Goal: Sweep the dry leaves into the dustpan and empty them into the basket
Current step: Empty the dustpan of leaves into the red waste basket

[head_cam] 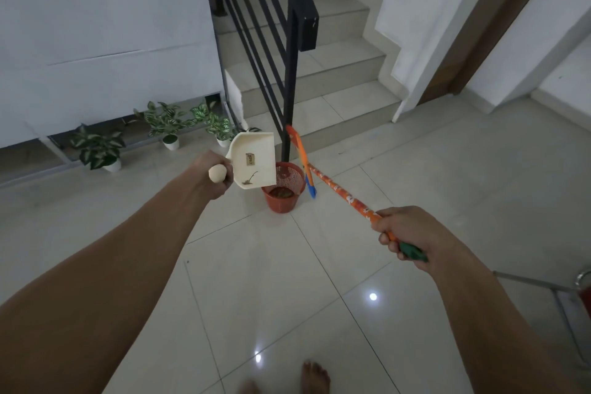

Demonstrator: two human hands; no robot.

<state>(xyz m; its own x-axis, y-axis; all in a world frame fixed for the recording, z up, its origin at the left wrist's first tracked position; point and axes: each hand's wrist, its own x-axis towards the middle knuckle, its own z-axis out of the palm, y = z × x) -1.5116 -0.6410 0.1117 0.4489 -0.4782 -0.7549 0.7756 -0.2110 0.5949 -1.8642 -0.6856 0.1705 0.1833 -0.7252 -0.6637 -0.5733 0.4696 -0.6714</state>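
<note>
My left hand (215, 176) grips the handle of a cream dustpan (256, 160), held tilted above the left rim of a red mesh basket (287, 181) on the floor. A small dry leaf bit clings to the pan's lower inside. Brown dry leaves (281, 192) lie in the basket's bottom. My right hand (407, 232) is closed around the orange patterned broom handle (343, 197) near its green end. The broom's orange and blue head (302, 160) stands just right of the basket, by the railing post.
A black stair railing (289, 73) rises right behind the basket, with tiled steps (345, 73) beyond. Potted plants (166, 125) line the wall at left. A metal frame (543, 286) sits at the right edge. My bare feet (315, 377) are on the glossy floor tiles.
</note>
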